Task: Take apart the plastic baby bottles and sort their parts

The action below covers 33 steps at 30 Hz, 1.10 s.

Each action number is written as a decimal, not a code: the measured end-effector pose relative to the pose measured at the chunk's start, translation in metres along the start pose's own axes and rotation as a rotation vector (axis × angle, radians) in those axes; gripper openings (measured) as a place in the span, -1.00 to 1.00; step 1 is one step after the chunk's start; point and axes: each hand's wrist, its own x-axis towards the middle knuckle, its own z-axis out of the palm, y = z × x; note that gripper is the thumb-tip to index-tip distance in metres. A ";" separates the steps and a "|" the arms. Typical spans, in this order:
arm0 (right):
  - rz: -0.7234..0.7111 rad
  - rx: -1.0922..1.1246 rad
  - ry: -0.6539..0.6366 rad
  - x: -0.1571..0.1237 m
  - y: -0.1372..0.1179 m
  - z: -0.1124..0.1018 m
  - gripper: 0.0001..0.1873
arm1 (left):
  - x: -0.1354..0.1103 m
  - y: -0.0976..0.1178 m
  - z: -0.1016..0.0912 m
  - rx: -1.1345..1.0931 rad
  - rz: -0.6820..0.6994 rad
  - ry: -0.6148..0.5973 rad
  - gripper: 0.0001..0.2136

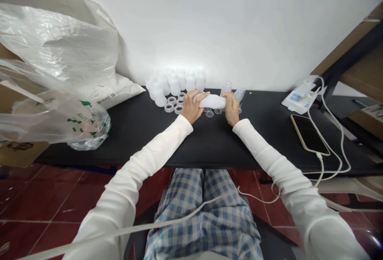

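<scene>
White plastic sacking (56, 44) slumps at ten o'clock from the hands, above a clear bag with green print (86, 126), at the left end of the black tabletop (140, 144). Nearer the middle, frosted white plastic bottles (175, 81) crowd against the wall at twelve o'clock, with small clear plastic rings (171, 104) in front. The left hand (191, 106) is closed round one end of a frosted white plastic bottle (211, 101), which lies sideways just above the tabletop, and the right hand (231, 108) grips the other end. It looks light, thin-walled and slightly yielding, smooth enough to slip; its middle seems the surest hold. Clear plastic pieces (229, 87) stand at one o'clock. A dark-screened phone (309, 134) lies at three o'clock beside a white cable (341, 136).
</scene>
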 end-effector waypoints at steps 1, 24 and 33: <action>0.026 -0.007 0.030 0.001 0.002 0.000 -0.36 | 0.000 -0.002 0.001 -0.027 0.050 -0.036 -0.67; -0.105 -0.268 0.049 -0.009 -0.001 -0.015 -0.17 | 0.005 0.024 -0.013 -0.301 -0.343 -0.030 -0.54; -0.377 -0.266 -0.212 0.003 0.021 -0.019 -0.40 | 0.011 0.014 -0.004 -0.541 -0.582 0.111 -0.41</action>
